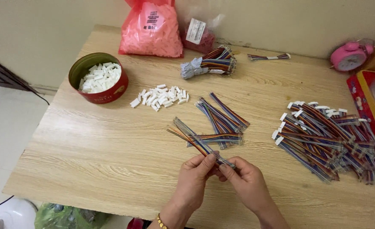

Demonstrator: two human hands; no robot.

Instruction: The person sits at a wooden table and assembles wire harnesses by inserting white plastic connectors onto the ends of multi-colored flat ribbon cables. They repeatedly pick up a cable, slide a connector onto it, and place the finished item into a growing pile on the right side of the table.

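My left hand (195, 177) and my right hand (247, 180) meet at the near edge of the wooden table (111, 157). Together they pinch a multicoloured ribbon cable (196, 141) that slants up and to the left from my fingertips. Just beyond it lies a loose pile of ribbon cables (221, 121). A small heap of white plastic connectors (160, 97) lies farther back. A big stack of cables with white connectors fitted (327, 140) lies to the right.
A round red tin of white connectors (97, 78) stands at the back left. A pink bag of parts (152, 29), a bundled cable pack (208, 63) and one single cable (269, 57) lie at the back. A pink alarm clock (349, 56) and red box (365, 101) are at the right.
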